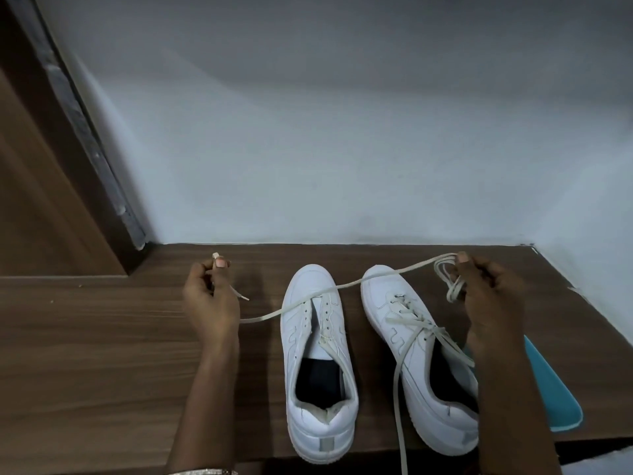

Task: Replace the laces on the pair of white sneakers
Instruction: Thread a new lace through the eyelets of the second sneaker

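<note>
**A:** Quick status: our left hand [210, 299] is pinching one tip of the lace [346, 285]. Our right hand [493, 296] is curled round the bunched loops at the other end. The lace runs tight between them, over the front of the bare sneaker [301, 323] on the table [102, 354].

**B:** We reckon those loops could slip out and knot up if we tug too hard. The laced sneaker [380, 303] sits just beside, and its loose end [399, 406] trails off the front edge, so our forearm could snag it. The blue plastic thing [555, 389] crowds our right wrist too.
</note>
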